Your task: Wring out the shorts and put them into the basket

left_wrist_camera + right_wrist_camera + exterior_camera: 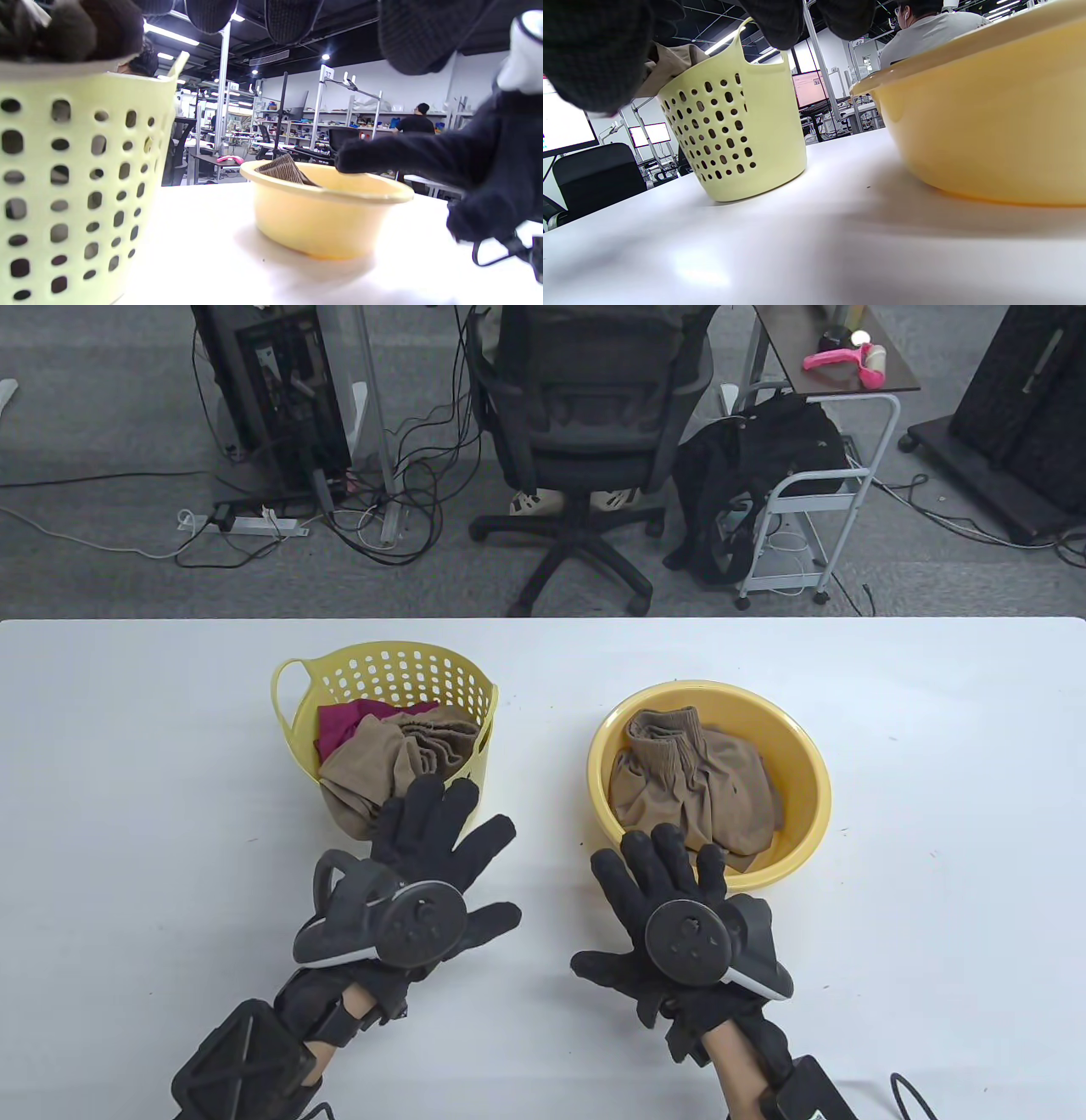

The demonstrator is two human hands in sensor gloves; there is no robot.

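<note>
Shorts (696,785) of tan cloth are seen crumpled inside the yellow basin (797,746), set right of centre on the white worktop (127,814). Left of it the perforated yellow basket (399,670) is stood, already filled with another tan garment (382,768) and a magenta cloth (344,721). Both hands are spread wide and empty: the left hand (424,891) at the basket's near rim, the right hand (670,916) at the basin's near rim.

Table view looks down from above; both wrist views sit low, near the tabletop — sharing basket (76,190) and basin (988,127).
</note>
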